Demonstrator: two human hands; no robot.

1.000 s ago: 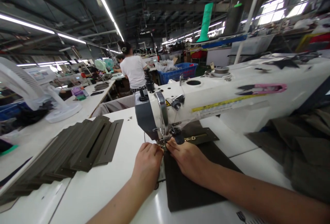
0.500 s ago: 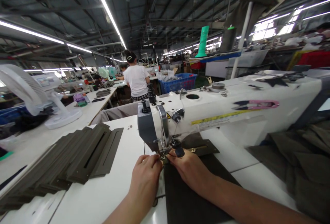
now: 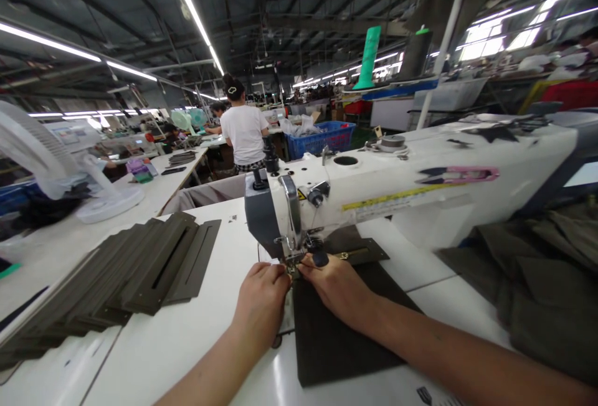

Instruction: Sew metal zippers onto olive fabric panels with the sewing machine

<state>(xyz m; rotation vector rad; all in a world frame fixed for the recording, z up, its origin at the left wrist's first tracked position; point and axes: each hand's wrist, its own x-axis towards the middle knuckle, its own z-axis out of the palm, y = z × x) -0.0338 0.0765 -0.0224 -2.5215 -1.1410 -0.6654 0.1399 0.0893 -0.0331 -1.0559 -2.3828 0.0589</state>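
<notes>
My left hand [image 3: 260, 297] and my right hand [image 3: 334, 287] meet at the presser foot [image 3: 293, 263] of a white industrial sewing machine [image 3: 374, 197]. Their fingertips pinch a dark olive fabric panel [image 3: 346, 331], which runs under the foot and lies flat on the white machine table [image 3: 187, 269]. My fingers hide the needle area and the seam. Behind the foot, a brass zipper strip [image 3: 350, 254] lies on an olive piece. Beyond my left hand lies a fanned stack of slotted olive fabric pieces [image 3: 144, 263].
Pink-handled thread snips [image 3: 460, 174] rest on the machine arm. A heap of olive cloth [image 3: 537, 287] lies at the right. A white fan [image 3: 60, 163] stands on the left bench. Ahead, a co-worker in a white shirt [image 3: 243, 133] stands near a blue crate [image 3: 322, 138].
The view has shifted and tilted slightly. Both hands stay at the presser foot, with the fabric panel beneath them. The co-worker ahead has shifted slightly.
</notes>
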